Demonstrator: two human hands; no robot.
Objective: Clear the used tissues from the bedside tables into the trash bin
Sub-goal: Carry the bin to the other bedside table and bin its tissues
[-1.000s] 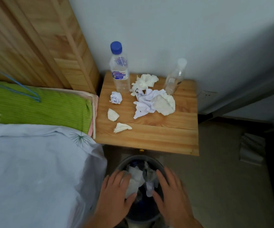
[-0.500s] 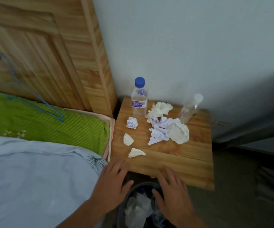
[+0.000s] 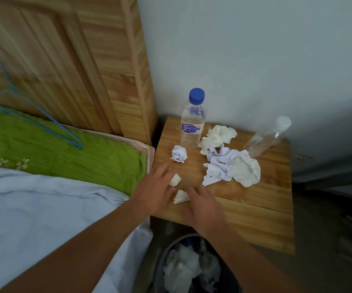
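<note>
Head view, looking down at the wooden tabletop (image 3: 255, 208) beside the bed.

Left hand (image 3: 154, 191): over the near left corner of the tabletop, fingers spread and relaxed, grasping nothing. Fingertips lie next to a small tissue scrap (image 3: 175, 179); motion blur makes it hard to say if they touch it.

Right hand (image 3: 204, 206): over the near edge, fingers extended and loose, holding nothing. Index finger sits just beside a second scrap (image 3: 180, 196), which lies between the two hands.

Other tissues on the tabletop: a crumpled ball (image 3: 179, 153) near the left side; a cream wad (image 3: 219, 135) toward the back; a large white and cream heap (image 3: 232, 168) in the middle.

Water bottle with blue cap (image 3: 192, 121) stands upright at the back, just left of the cream wad. Clear empty bottle (image 3: 266, 138) leans at the back right, against the wall.

Trash bin (image 3: 160, 263) on the floor below the near edge of the tabletop, with white tissues inside.

Bed: green pillow (image 3: 54, 136), pale blue sheet (image 3: 44, 208), wooden headboard (image 3: 65, 60) with a blue wire hanger (image 3: 33, 106) against it.
</note>
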